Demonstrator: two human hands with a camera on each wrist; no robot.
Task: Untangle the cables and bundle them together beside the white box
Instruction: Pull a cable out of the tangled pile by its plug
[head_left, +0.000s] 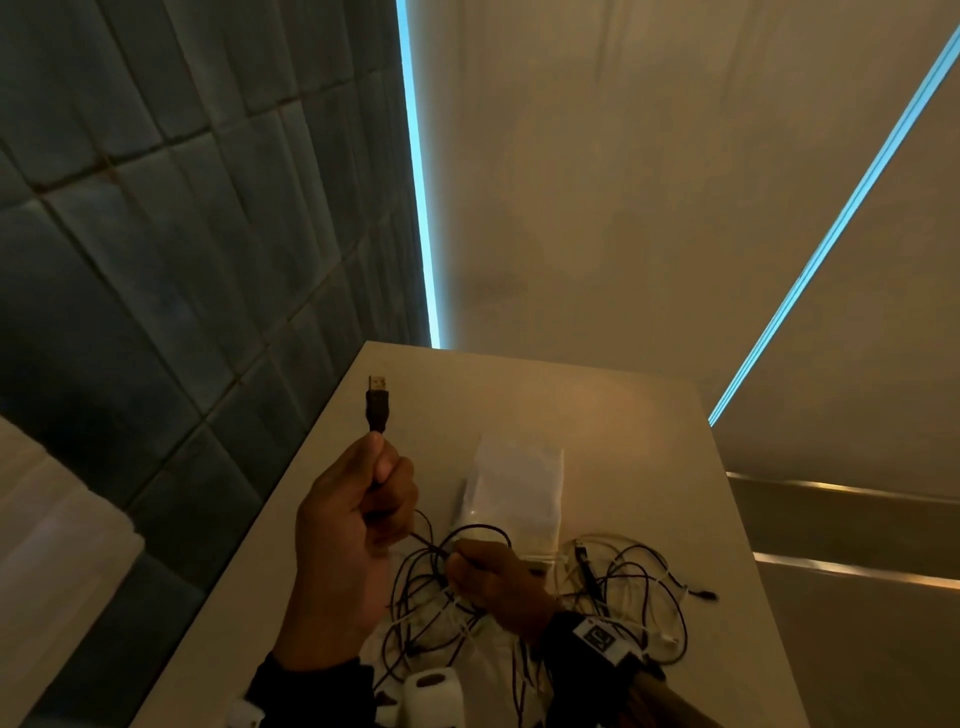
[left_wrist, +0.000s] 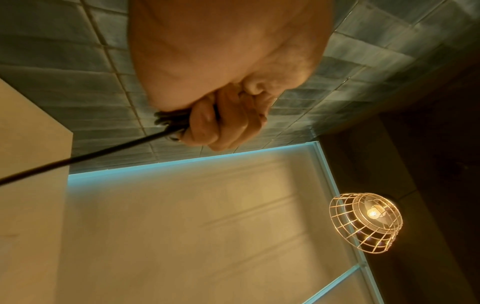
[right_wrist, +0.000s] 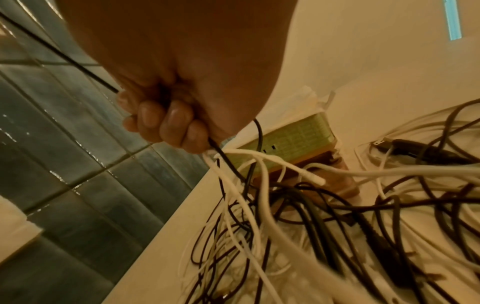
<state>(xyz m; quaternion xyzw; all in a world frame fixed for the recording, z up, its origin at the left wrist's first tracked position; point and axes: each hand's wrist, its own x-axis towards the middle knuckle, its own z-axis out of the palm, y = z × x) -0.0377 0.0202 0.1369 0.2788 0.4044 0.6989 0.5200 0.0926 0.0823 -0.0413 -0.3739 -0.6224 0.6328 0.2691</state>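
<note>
We see a pale beige tabletop (head_left: 623, 426) filling the lower half of the head view, dark blue-grey tiled wall (head_left: 156, 234) at 9 o'clock. At table centre lies a white box in clear plastic wrap (head_left: 519, 483). At 5 to 6 o'clock of that box sits the tangled heap of thin black and white cables (head_left: 618, 597), mostly knotted, touching the box's near end. Left hand (head_left: 348, 530), at 9 o'clock of the box, lifted, fist curled round a black USB-A cable end (head_left: 377, 402) with the plug sticking up. Right hand (head_left: 493, 577) at 6 o'clock, fingers (right_wrist: 166, 123) curled, clutching black and white strands at the heap. Our read: early stage, one black cable being pulled out; the rest is unsorted, nothing bundled yet.
</note>
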